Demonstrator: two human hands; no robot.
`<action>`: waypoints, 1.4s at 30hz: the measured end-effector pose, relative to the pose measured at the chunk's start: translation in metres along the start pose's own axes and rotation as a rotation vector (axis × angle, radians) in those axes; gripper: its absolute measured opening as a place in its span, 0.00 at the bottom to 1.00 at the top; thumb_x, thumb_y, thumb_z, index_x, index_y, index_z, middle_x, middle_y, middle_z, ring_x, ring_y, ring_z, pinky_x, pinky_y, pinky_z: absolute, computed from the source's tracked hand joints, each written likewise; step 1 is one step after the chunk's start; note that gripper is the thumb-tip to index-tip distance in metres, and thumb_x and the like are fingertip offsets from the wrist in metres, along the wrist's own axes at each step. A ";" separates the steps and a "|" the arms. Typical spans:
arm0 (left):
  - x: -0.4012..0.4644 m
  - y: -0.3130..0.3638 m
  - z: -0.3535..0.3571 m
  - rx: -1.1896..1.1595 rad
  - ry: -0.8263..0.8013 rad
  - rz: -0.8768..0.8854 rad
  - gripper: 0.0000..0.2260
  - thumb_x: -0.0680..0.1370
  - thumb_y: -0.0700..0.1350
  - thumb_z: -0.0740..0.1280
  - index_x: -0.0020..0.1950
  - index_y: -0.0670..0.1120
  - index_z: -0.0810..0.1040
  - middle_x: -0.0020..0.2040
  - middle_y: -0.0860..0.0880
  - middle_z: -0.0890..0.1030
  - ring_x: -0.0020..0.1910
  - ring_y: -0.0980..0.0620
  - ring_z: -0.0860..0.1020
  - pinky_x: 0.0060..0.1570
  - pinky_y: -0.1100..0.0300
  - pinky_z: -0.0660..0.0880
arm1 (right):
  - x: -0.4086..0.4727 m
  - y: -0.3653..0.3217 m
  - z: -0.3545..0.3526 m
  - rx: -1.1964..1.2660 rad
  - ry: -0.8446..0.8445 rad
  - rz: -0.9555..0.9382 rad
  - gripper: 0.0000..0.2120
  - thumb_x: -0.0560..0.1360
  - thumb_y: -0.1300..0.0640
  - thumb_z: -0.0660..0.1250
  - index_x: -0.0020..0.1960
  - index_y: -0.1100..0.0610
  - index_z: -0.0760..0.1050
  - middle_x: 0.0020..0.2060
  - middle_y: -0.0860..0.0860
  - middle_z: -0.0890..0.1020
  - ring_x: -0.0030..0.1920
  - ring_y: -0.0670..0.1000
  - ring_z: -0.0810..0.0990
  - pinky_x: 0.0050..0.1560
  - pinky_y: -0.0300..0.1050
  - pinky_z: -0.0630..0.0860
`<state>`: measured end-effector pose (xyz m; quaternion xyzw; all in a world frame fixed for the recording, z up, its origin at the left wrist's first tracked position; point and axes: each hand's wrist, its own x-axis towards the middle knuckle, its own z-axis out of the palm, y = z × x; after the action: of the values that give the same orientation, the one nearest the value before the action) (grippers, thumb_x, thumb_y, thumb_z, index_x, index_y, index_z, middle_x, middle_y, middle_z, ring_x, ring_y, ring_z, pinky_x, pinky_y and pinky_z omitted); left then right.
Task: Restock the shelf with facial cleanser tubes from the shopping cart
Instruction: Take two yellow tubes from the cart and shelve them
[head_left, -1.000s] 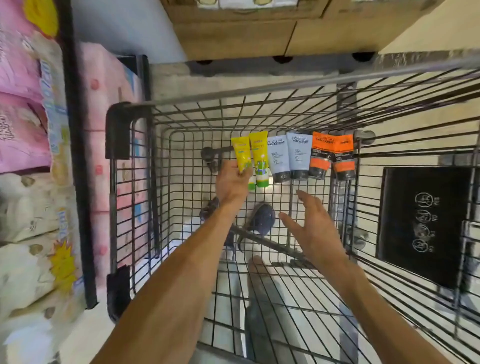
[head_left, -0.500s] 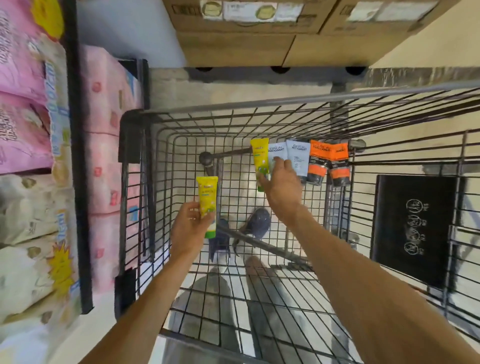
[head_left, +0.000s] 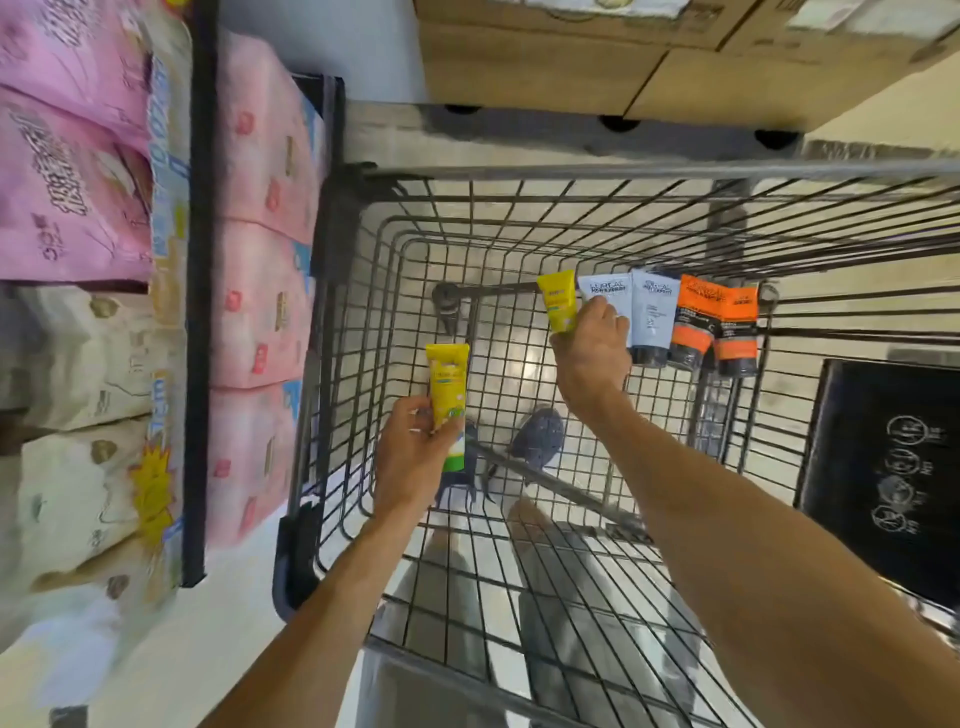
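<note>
Now the right hand (head_left: 592, 358) clasps a second yellow plastic cleanser tube (head_left: 558, 303) at the wire shopping cart's (head_left: 571, 171) far end, its long axis running twelve to six, with the tube at eleven o'clock from those fingers. The left hand (head_left: 415, 452) grips the first yellow tube (head_left: 447, 389) upright at eight o'clock. Counted: two yellow, two pale blue tubes (head_left: 652, 317) and two orange tubes (head_left: 714, 322).

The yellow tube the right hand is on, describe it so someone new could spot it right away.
Look inside the wire shopping cart, at the row of tubes on its far end. The yellow tube is the leftmost in that row, gripped by the right hand. Its neighbours are pale blue and orange; the other yellow tube is lifted in the left hand.
</note>
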<state>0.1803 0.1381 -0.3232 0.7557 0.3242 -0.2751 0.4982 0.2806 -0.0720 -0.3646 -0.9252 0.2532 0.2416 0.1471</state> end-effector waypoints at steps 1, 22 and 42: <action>-0.001 0.001 0.000 -0.010 -0.002 -0.006 0.15 0.76 0.49 0.76 0.60 0.51 0.76 0.51 0.54 0.83 0.47 0.57 0.83 0.38 0.65 0.78 | -0.003 0.000 -0.003 0.002 -0.005 -0.004 0.23 0.78 0.54 0.70 0.68 0.60 0.66 0.62 0.57 0.74 0.64 0.58 0.71 0.56 0.57 0.77; -0.137 0.088 -0.033 -0.052 -0.211 0.141 0.09 0.76 0.43 0.76 0.56 0.48 0.83 0.46 0.54 0.86 0.42 0.63 0.84 0.42 0.67 0.79 | -0.209 0.076 -0.121 0.777 -0.137 0.094 0.16 0.74 0.49 0.77 0.55 0.56 0.77 0.40 0.46 0.84 0.39 0.45 0.83 0.36 0.31 0.76; -0.309 0.120 -0.048 -0.207 -0.080 0.336 0.13 0.75 0.46 0.77 0.58 0.50 0.83 0.51 0.51 0.87 0.51 0.53 0.85 0.56 0.52 0.81 | -0.311 0.092 -0.241 0.885 -0.142 -0.270 0.16 0.73 0.52 0.79 0.56 0.54 0.77 0.44 0.53 0.82 0.44 0.51 0.82 0.36 0.29 0.74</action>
<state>0.0791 0.0807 -0.0091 0.7324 0.2002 -0.1830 0.6246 0.0858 -0.1199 -0.0136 -0.7791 0.1987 0.1520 0.5748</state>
